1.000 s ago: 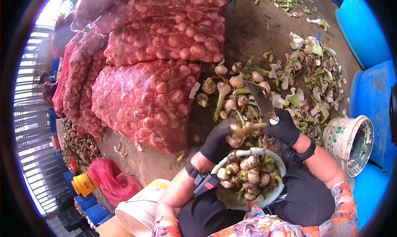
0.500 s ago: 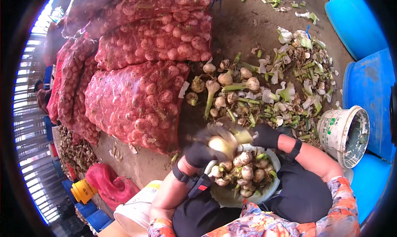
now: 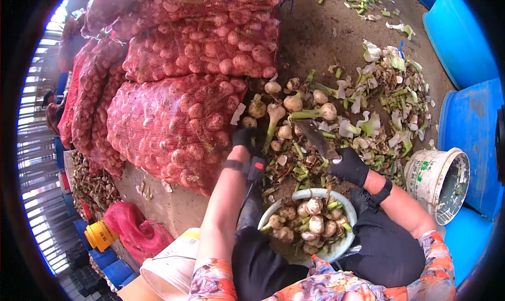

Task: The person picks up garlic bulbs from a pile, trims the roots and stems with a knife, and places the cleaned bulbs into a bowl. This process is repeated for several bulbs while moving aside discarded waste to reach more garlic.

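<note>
My left hand [image 3: 244, 137], in a dark glove, reaches out to the ground beside the mesh sacks. Its fingers close at the lower side of a garlic bulb [image 3: 249, 122] with a short stalk; the grip is partly hidden. In my right hand [image 3: 349, 167], also gloved, is a knife with a broad dark blade [image 3: 317, 139] pointing up and left over the trimmings. Between my legs stands a pale tub [image 3: 347, 200] holding several trimmed garlic bulbs [image 3: 315, 223]. More bulbs with green stalks [image 3: 307, 114] lie on the ground ahead.
Red mesh sacks [image 3: 168, 127] full of bulbs are stacked at the left. Leaf and stalk trimmings [image 3: 394, 98] are heaped ahead right. A dirty white bucket [image 3: 428, 177] lies tilted near blue barrels [image 3: 471, 138]. A white bucket [image 3: 171, 264] stands by my left arm.
My left hand has moved from above the tub, where it held a bulb, forward to a bulb on the ground. My right hand has shifted slightly, and the blade now shows clearly.
</note>
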The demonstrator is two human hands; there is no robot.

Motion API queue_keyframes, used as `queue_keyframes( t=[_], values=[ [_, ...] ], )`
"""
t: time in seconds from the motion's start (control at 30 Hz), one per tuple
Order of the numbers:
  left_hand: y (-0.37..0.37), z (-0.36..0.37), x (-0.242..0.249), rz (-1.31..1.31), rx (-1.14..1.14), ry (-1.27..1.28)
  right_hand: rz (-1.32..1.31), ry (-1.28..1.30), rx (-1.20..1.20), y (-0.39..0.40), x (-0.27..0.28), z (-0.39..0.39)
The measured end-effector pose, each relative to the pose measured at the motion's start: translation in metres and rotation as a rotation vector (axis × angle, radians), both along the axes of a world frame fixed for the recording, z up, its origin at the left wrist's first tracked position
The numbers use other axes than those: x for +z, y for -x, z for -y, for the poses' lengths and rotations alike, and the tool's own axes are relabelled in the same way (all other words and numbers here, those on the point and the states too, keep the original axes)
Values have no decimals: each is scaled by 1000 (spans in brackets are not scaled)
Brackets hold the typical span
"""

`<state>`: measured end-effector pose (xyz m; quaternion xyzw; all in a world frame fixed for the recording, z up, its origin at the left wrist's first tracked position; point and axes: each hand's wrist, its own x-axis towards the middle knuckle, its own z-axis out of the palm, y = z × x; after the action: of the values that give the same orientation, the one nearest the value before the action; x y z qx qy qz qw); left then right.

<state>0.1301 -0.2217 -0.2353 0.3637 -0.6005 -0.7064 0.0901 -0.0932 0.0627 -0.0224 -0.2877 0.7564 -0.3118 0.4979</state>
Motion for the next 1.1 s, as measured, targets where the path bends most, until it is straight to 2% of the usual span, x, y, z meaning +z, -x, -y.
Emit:
queue_keyframes(
  t=[0.03, 0.07, 0.1, 0.13, 0.2, 0.23, 0.27, 0.3, 0.33, 0.4, 0.43, 0.53, 0.57, 0.6, 0.67, 0.7, 0.77, 0.8, 0.9, 0.97, 1.0, 1.03, 1.07, 1.1],
  values=[
    [-7, 1, -3, -20, -169, 397, 0, 5, -2, 1, 1, 2],
    [14, -17, 55, 121, 54, 51, -119, 11, 68, 3, 3, 4],
    [38, -35, 117, 219, 375, -273, -239, 15, 136, 6, 6, 6],
    [46, -46, 157, 293, 180, 28, -242, 20, 128, 9, 9, 11],
    [48, -67, 166, -151, 260, -316, -478, 90, 224, 4, 20, 19],
    [52, -74, 184, -148, 255, -320, -579, 230, 249, 4, 29, 24],
    [60, -81, 209, -155, 142, -231, -584, 226, 242, 4, 31, 30],
    [64, -87, 221, -161, 30, -144, -648, 339, 221, 4, 33, 35],
    [64, -91, 220, -163, 25, -146, -709, 454, 201, 3, 35, 39],
    [61, -100, 221, -152, -86, -103, -713, 476, 222, 1, 46, 44],
    [55, -105, 226, -128, -88, -192, -732, 490, 283, 1, 50, 44],
    [58, -114, 231, -213, -23, -198, -719, 514, 377, -4, 60, 44],
    [56, -111, 229, -230, -169, -19, -694, 526, 409, -4, 63, 44],
    [58, -111, 234, -230, -168, -18, -694, 527, 410, -3, 65, 45],
    [61, -115, 249, -241, -140, -217, -682, 620, 352, -2, 68, 44],
    [60, -120, 251, -238, -143, -218, -681, 619, 348, -2, 67, 43],
    [58, -131, 253, -248, 35, -482, -656, 581, 384, -1, 67, 42],
    [58, -131, 252, -248, 35, -481, -657, 582, 384, -1, 68, 43],
    [48, -132, 238, -247, -96, -398, -608, 522, 402, -4, 65, 39],
    [33, -130, 220, -121, -416, 22, -522, 612, 380, -2, 45, 34],
    [34, -131, 221, -123, -417, 21, -524, 610, 379, -1, 30, 30],
    [38, -131, 222, -133, -481, 152, -587, 550, 346, 2, 11, 27],
    [45, -130, 245, -199, -484, -56, -649, 489, 310, 7, -3, 23],
    [52, -129, 269, -249, -478, -267, -626, 279, 332, 20, -10, 17]
  ],
)
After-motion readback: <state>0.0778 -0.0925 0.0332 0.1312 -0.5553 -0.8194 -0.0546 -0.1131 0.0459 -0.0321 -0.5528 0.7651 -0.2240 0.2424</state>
